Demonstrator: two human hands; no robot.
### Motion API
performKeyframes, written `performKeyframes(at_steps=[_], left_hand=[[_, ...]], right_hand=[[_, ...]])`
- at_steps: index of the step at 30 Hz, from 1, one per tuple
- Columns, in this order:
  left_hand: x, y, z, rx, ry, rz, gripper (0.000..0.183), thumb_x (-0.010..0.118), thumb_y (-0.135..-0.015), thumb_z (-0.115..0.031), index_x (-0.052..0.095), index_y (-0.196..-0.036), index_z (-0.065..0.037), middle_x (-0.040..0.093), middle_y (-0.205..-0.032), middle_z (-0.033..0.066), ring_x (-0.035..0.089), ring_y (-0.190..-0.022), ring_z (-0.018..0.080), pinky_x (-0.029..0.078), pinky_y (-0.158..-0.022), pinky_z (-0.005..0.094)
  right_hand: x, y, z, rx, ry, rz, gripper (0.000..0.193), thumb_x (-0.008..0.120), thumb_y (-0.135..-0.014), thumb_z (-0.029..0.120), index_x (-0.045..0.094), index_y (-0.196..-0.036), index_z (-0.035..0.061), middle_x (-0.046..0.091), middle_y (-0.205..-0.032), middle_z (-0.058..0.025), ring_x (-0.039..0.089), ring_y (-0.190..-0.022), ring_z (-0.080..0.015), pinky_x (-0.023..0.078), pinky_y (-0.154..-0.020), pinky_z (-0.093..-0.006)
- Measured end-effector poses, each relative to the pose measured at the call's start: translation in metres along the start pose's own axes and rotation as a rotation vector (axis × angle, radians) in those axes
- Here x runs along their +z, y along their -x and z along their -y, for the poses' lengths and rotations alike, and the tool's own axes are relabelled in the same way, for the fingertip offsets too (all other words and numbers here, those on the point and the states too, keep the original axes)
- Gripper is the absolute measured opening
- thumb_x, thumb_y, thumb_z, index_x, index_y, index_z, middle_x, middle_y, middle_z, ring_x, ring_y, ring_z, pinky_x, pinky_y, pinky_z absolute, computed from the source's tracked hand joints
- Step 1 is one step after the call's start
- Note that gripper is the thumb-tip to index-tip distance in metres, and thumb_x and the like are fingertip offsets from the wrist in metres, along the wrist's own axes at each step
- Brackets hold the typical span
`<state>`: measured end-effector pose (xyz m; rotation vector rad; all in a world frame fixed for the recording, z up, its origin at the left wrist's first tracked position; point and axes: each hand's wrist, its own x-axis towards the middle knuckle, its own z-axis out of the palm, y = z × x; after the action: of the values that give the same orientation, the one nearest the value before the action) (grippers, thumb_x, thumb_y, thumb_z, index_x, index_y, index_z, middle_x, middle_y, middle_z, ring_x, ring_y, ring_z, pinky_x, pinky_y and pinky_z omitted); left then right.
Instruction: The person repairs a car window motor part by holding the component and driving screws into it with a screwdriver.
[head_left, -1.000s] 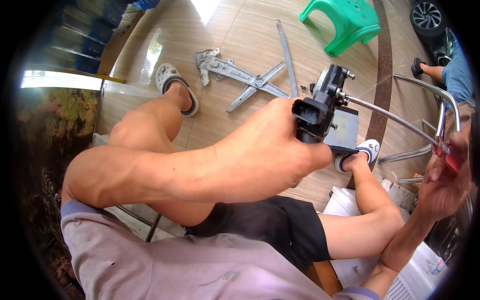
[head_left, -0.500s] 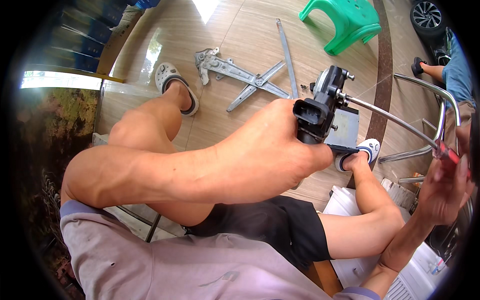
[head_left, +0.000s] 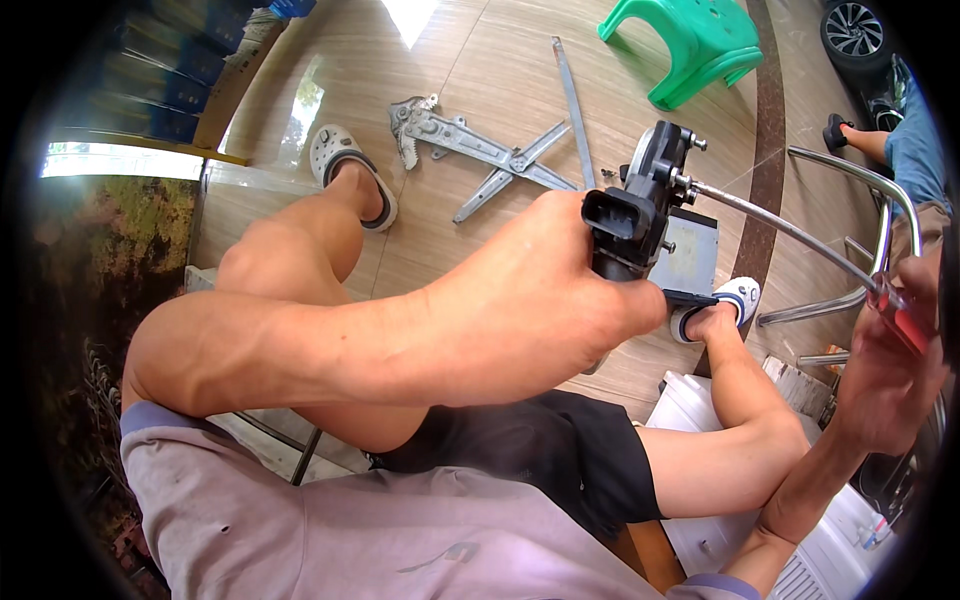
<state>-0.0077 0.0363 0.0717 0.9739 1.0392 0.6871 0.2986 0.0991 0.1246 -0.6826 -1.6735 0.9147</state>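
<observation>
Since the earlier frame, the right hand (head_left: pixel 885 385) had shifted its fingers on the red-handled screwdriver (head_left: pixel 908 325), and the black motor unit (head_left: pixel 660 190) had risen slightly. I saw the left hand (head_left: pixel 570 305) clenched around that unit above the floor (head_left: pixel 470 60), probably bracing it against the tool. 1 long axis, the gripped screwdriver's, pointed leftward and up into a side fitting (head_left: pixel 684 184); the unit stood near-upright, leaning right.
</observation>
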Motion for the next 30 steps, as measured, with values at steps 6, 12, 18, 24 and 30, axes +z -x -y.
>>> performKeyframes(at_steps=[6, 12, 18, 24, 30], left_hand=[[0.001, 0.001, -0.004, -0.037, -0.009, -0.013, 0.02, 0.062, -0.084, -0.009, 0.053, -0.071, 0.004, 0.05, -0.056, 0.0065, 0.042, -0.053, 0.0127, 0.037, -0.048, 0.0379], [-0.002, 0.0, 0.002, -0.014, -0.04, 0.014, 0.019, 0.062, -0.084, -0.008, 0.054, -0.072, 0.003, 0.05, -0.056, 0.0061, 0.041, -0.053, 0.0131, 0.037, -0.048, 0.0382], [0.002, -0.001, -0.001, -0.042, -0.007, -0.004, 0.02, 0.062, -0.084, -0.009, 0.054, -0.071, 0.004, 0.05, -0.056, 0.0065, 0.041, -0.052, 0.013, 0.037, -0.048, 0.0381], [0.001, 0.0, -0.003, -0.079, -0.011, 0.005, 0.019, 0.062, -0.084, -0.008, 0.054, -0.072, 0.004, 0.05, -0.057, 0.0085, 0.042, -0.053, 0.0146, 0.038, -0.05, 0.0392], [0.001, -0.001, 0.001, 0.038, -0.065, -0.008, 0.022, 0.062, -0.084, -0.009, 0.053, -0.069, 0.003, 0.05, -0.054, 0.0064, 0.042, -0.05, 0.0125, 0.037, -0.046, 0.037]], right_hand=[[0.001, 0.004, 0.01, 0.11, -0.268, 0.166, 0.05, 0.053, -0.105, 0.02, 0.038, -0.147, -0.0008, 0.065, -0.121, -0.0293, 0.072, -0.074, -0.0286, 0.064, -0.061, -0.0365], [-0.007, 0.0, 0.005, 0.078, -0.254, 0.089, 0.047, 0.048, -0.108, 0.022, 0.037, -0.148, 0.0013, 0.062, -0.126, -0.0299, 0.068, -0.065, -0.0274, 0.06, -0.056, -0.0343], [0.026, -0.002, 0.017, 0.119, -0.304, 0.059, 0.048, 0.05, -0.107, 0.022, 0.038, -0.149, 0.0028, 0.061, -0.125, -0.0328, 0.072, -0.074, -0.0308, 0.059, -0.054, -0.0309], [-0.03, -0.004, 0.006, 0.158, -0.298, 0.351, 0.05, 0.056, -0.101, 0.009, 0.04, -0.147, 0.0024, 0.061, -0.129, -0.0317, 0.073, -0.093, -0.0294, 0.062, -0.059, -0.0315], [0.032, 0.004, 0.005, 0.032, -0.172, -0.252, 0.052, 0.059, -0.101, 0.012, 0.038, -0.148, 0.0026, 0.065, -0.12, -0.0309, 0.073, -0.076, -0.0281, 0.065, -0.063, -0.0332]])
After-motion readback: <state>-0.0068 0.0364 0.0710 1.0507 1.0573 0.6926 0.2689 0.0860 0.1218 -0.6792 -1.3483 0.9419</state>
